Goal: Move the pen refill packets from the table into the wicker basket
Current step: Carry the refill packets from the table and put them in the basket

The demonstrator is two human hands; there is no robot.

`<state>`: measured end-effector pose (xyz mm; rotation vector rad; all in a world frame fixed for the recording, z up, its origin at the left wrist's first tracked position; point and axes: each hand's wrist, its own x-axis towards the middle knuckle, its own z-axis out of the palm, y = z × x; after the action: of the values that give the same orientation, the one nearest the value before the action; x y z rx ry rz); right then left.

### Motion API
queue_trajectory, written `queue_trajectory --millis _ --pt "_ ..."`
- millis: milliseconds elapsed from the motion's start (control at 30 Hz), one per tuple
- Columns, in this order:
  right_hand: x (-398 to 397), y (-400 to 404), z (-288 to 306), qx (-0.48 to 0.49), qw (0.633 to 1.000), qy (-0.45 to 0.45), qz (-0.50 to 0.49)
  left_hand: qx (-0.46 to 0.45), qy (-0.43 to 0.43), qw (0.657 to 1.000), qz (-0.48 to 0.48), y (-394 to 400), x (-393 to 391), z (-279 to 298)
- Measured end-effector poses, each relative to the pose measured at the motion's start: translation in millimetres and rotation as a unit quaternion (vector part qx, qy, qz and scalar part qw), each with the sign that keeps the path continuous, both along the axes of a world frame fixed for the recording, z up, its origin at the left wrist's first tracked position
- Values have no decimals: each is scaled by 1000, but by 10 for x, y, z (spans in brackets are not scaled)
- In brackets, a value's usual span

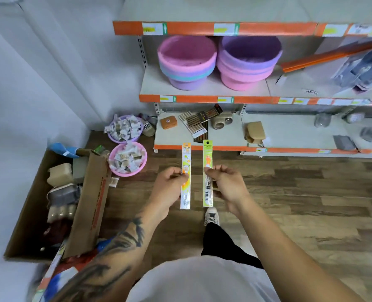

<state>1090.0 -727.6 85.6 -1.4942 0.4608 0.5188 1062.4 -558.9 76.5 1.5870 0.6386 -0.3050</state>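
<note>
Two pen refill packets are being held upright above the wooden floor [289, 192], in front of the lowest shelf [224, 136]: the orange packet [185, 177] is being pinched by the left hand [169, 184], the green packet [207, 173] by the right hand [226, 184]. No wicker basket is being seen. With such light fingertip pinches, a packet is likely being risked to slipping and dropping during the carry.
</note>
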Motion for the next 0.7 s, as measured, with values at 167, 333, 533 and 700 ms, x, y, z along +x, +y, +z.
queue_trajectory --millis 167,333,533,700 --pt "895 -185 348 43 998 -36 41 -1 -36 999 35 -225 790 258" --pt "1605 -238 476 53 994 -67 68 6 -64 995 83 -344 1372 374" --pt "2187 -65 596 49 988 -94 110 21 -101 988 113 -220 1762 607" --pt "2534 160 913 60 983 -132 112 15 -145 983 116 -27 2115 976"
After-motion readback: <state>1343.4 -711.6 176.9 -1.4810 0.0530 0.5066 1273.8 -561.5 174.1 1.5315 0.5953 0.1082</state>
